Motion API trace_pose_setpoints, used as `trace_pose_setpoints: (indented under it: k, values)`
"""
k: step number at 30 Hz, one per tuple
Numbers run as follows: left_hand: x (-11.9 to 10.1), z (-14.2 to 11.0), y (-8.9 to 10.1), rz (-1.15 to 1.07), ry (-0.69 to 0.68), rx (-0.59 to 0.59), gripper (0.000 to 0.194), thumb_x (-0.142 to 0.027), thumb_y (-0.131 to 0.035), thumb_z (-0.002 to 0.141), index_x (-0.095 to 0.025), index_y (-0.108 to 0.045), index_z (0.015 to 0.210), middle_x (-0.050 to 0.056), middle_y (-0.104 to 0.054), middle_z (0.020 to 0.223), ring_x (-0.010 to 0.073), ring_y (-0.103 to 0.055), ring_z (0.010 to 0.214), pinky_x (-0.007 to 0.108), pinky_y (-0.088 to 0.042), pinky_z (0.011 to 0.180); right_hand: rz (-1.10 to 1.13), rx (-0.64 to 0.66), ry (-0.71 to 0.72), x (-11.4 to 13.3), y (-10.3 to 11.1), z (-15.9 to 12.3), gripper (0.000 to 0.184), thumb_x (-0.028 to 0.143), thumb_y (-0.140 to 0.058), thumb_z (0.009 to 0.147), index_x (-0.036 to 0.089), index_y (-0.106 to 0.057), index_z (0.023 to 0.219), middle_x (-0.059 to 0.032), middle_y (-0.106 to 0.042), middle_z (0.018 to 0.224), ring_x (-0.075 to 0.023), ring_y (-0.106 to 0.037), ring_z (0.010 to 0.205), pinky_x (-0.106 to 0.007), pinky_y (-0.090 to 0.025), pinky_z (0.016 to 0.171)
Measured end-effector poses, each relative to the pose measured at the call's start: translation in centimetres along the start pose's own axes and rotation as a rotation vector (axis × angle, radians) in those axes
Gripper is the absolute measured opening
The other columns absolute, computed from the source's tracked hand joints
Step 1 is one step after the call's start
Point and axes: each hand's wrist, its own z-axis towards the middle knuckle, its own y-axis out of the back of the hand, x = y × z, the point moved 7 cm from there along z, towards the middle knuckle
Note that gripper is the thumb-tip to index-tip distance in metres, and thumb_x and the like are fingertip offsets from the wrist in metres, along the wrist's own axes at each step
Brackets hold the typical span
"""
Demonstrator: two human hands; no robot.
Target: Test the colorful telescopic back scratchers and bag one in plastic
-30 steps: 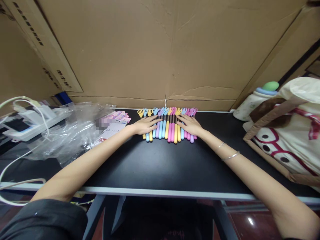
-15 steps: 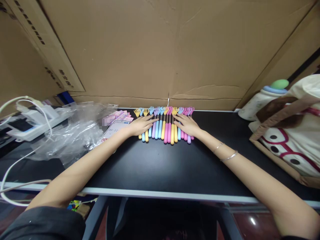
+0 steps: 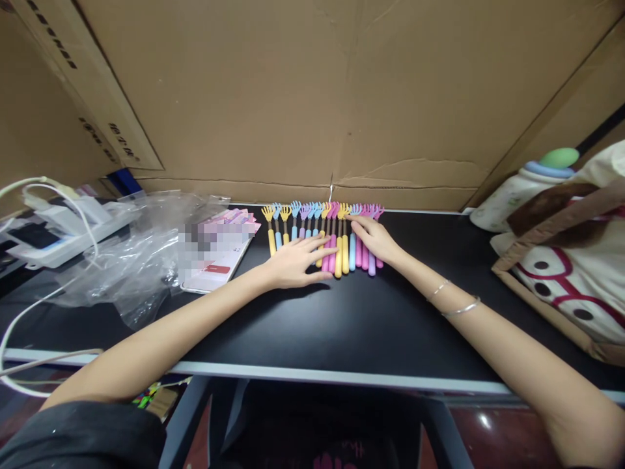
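Side by side in a row on the black table lie several small back scratchers [image 3: 346,253] with hand-shaped heads and yellow, blue, pink and purple handles. Their heads point to the cardboard at the back. My left hand [image 3: 299,262] is spread palm down over the handles left of the middle, hiding some of them; whether it presses on them I cannot tell. Over the right part of the row lies my right hand [image 3: 374,236], fingers stretched out across the shafts near the heads. Neither hand grips a scratcher.
A phone [image 3: 215,264] lies left of the row, with pink printed packaging [image 3: 239,221] behind it. Farther left are crumpled clear plastic bags [image 3: 141,254] and a white power strip [image 3: 73,238] with cables. At right stand a bottle [image 3: 508,198] and a cloth bag [image 3: 566,280]. Cardboard [image 3: 293,98] walls the back.
My left hand has moved right and toward me, from the scratchers' upper shafts down to the handles, uncovering the left ones. My right hand has shifted slightly, its fingers drawn closer together.
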Motion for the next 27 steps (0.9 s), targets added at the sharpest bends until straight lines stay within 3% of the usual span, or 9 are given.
trace_pose_setpoints:
  k: [3, 7, 16, 27]
  values:
    - [-0.2, -0.2, -0.5, -0.013, -0.017, 0.002, 0.075, -0.068, -0.040, 0.087, -0.028, -0.026, 0.149, 0.004, -0.020, 0.157, 0.0221, -0.021, 0.144, 0.042, -0.021, 0.117, 0.013, 0.062, 0.050, 0.4, -0.7, -0.3, 0.053, 0.048, -0.030, 0.094, 0.028, -0.047, 0.139, -0.0035, -0.049, 0.143, -0.0247, -0.040, 0.134, -0.052, -0.028, 0.111]
    - [-0.1, -0.2, -0.6, -0.020, -0.013, 0.003, 0.070, -0.064, -0.039, 0.090, -0.029, -0.025, 0.149, 0.003, -0.020, 0.157, 0.0205, -0.020, 0.145, 0.042, -0.020, 0.117, -0.035, 0.181, 0.087, 0.6, -1.8, -0.5, 0.058, 0.054, -0.031, 0.093, 0.026, -0.043, 0.142, -0.0045, -0.036, 0.151, -0.0253, -0.027, 0.141, -0.055, -0.018, 0.114]
    - [0.1, 0.1, -0.8, 0.037, -0.013, -0.027, 0.062, -0.058, -0.033, 0.094, -0.027, -0.028, 0.148, 0.005, -0.025, 0.155, 0.0188, -0.020, 0.145, 0.040, -0.019, 0.118, -0.106, 0.269, 0.076, 0.5, -2.4, -0.6, 0.063, 0.060, -0.022, 0.093, 0.030, -0.036, 0.146, -0.0042, -0.027, 0.155, -0.0229, -0.020, 0.144, -0.055, -0.015, 0.115]
    - [0.3, 0.4, -1.3, 0.033, -0.024, 0.019, 0.063, -0.057, -0.027, 0.097, -0.025, -0.019, 0.151, 0.007, -0.016, 0.157, 0.0185, -0.010, 0.146, 0.043, -0.013, 0.119, -0.101, 0.250, 0.080, 0.6, -2.3, -0.6, 0.061, 0.058, -0.023, 0.094, 0.029, -0.037, 0.146, -0.0050, -0.030, 0.154, -0.0230, -0.023, 0.143, -0.055, -0.017, 0.114]
